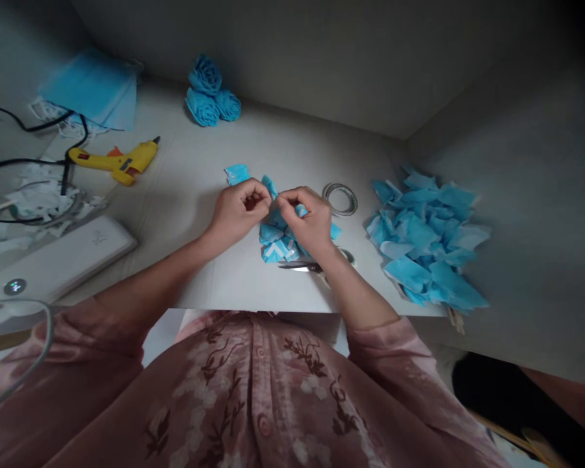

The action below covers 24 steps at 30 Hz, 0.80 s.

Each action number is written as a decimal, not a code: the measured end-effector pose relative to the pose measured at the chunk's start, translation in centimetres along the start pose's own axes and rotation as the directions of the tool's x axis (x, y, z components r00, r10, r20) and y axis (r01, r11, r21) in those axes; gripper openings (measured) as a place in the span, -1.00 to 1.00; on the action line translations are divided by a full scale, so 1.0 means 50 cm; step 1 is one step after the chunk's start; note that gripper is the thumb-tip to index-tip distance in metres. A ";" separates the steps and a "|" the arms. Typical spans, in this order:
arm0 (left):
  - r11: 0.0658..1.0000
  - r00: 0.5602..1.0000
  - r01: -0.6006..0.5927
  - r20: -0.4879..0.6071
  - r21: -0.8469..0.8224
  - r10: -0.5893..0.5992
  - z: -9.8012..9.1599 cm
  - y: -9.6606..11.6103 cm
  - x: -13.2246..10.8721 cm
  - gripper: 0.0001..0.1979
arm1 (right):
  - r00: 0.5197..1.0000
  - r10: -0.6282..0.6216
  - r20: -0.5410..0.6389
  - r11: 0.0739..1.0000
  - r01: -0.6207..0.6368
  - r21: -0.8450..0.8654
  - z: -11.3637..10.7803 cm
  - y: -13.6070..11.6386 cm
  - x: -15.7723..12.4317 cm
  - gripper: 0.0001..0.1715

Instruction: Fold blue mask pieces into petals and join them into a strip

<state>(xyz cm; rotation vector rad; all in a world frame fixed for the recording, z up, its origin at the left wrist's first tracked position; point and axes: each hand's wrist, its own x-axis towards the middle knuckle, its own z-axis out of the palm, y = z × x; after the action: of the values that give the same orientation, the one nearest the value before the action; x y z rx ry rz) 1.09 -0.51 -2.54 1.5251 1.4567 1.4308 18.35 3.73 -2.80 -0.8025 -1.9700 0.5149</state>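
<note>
Between my two hands is a small piece of blue fabric (pixel 270 186), pinched at its lower edge. My left hand (pixel 242 211) closes thumb and fingertips on its left side. From the other side my right hand (pixel 308 214) grips it the same way, the fingertips almost meeting. Beneath them lie several folded blue pieces (pixel 279 247), partly covered by my right hand. Another blue piece (pixel 236 173) rests just beyond my left hand. A pair of scissors (pixel 302 266) lies under my right wrist, its handles partly hidden.
A tape roll (pixel 340 199) sits right of my hands, before a heap of blue pieces (pixel 424 234). Three blue fabric roses (pixel 207 91) stand at the back. Leftward are face masks (pixel 92 88), a yellow glue gun (pixel 121 161), white scraps (pixel 41 198) and a white power bank (pixel 63 257) among cables.
</note>
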 end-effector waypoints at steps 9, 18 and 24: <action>1.000 1.000 -0.001 -0.029 -0.009 0.001 0.001 -0.002 -0.001 -0.95 | 0.998 0.064 -0.006 0.995 -0.063 0.079 0.001 -0.001 0.000 -0.82; 0.996 1.000 -0.015 -0.019 0.085 0.017 -0.003 -0.013 -0.002 -0.96 | 1.000 -0.024 0.008 0.998 0.024 -0.056 0.001 0.004 -0.001 -0.76; 0.997 1.000 0.000 -0.014 0.079 0.001 -0.003 -0.004 -0.002 -0.95 | 0.995 -0.100 0.001 0.989 0.100 -0.110 0.002 0.005 -0.002 -0.71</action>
<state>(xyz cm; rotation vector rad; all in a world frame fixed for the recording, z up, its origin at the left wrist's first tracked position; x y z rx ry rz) 0.90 -0.62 -2.71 1.5659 1.5378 1.4011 18.39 3.81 -3.06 -0.7674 -2.0366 0.3476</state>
